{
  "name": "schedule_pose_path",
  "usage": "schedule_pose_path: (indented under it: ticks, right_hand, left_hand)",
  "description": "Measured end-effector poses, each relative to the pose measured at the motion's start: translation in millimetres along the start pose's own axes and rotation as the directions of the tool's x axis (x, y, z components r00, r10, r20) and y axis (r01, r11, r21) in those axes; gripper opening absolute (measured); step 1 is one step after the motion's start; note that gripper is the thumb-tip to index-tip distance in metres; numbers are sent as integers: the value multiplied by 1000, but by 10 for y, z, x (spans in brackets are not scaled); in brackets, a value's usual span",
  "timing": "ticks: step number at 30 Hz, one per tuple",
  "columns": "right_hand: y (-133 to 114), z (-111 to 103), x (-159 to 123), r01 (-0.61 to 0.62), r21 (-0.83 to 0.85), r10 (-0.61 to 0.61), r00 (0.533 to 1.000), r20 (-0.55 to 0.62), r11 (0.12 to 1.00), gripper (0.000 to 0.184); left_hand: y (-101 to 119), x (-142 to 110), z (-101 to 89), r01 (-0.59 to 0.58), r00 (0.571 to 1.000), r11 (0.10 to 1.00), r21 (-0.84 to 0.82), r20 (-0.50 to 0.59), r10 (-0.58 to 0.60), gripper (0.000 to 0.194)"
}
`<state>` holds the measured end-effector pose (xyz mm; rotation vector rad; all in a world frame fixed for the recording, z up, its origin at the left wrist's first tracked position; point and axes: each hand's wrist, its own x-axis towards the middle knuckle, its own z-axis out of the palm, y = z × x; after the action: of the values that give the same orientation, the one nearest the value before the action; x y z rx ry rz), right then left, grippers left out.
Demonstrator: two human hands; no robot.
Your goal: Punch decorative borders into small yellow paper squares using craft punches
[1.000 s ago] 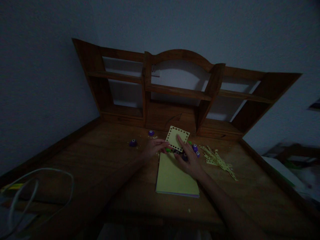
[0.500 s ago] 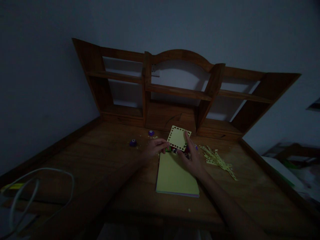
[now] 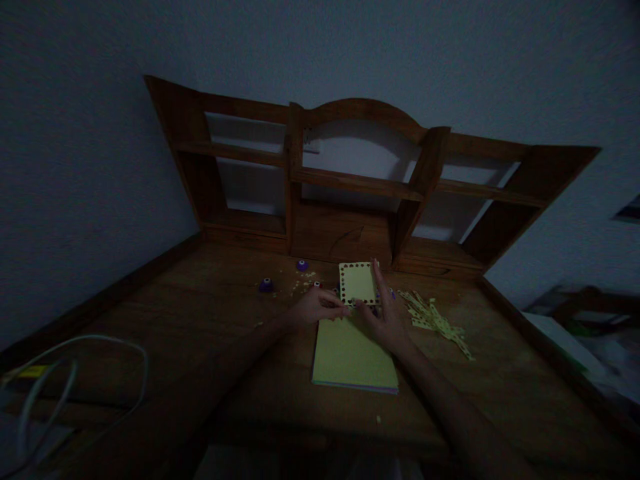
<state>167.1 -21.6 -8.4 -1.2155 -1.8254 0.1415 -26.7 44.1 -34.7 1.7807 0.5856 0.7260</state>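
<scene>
A small yellow paper square with punched holes along its edges stands above the far end of a yellow paper pad on the wooden desk. My right hand holds its right edge, index finger stretched up along the side. My left hand is closed, pinching at the square's lower left corner, where a small punch is mostly hidden under the fingers. Two purple punches sit to the left with paper bits around them.
Punched yellow paper strips lie in a heap to the right. A wooden shelf hutch rises at the back of the desk. A white cable loops at the near left corner.
The paper square has turned from tilted to straight. My right hand moved from lying on it to its right edge. My left hand shifted slightly right to the lower left corner.
</scene>
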Motion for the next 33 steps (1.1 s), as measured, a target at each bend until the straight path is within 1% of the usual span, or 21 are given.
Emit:
schedule_pose_path:
  ticks: [2,5,7,10,13,16,24,29,33]
  right_hand:
    - [23,12,-1,5,17,-5,1000,-3,1000,77]
    - [29,16,-2,5,47,-5,1000,-7,999,76]
    - [14,8,-3,6,66,-5,1000,-6,998,76]
    - [-13,-1,-5,5,101,-7,1000,17,995,76]
    - [-22,7,-12,0,135,-6,999,45,991,78]
    - [-12,24,-23,-2,157,-9,998,64,988,80]
    - [30,55,-32,-15,169,2,997,81,985,83]
    - [21,60,-38,-14,183,-2,996,88,983,86]
    - [-5,51,-36,-5,189,-10,997,81,982,87]
  left_hand:
    - [4,-6,10,11,1000,1000,2,16,-11,31]
    - [9,4,5,16,1000,1000,24,-5,-16,32]
    - [10,21,-10,14,999,1000,28,-40,-13,34]
    - [12,48,-38,13,993,1000,10,-121,-12,40]
    - [22,59,-60,-5,986,1000,-21,-166,2,39]
    - [32,54,-75,-31,985,997,-75,-172,18,35]
    - [-4,48,-102,2,986,993,-120,-163,-22,30]
    - [3,65,-94,27,988,979,-204,-144,-57,28]
    - [23,64,-90,11,988,968,-250,-149,-50,27]
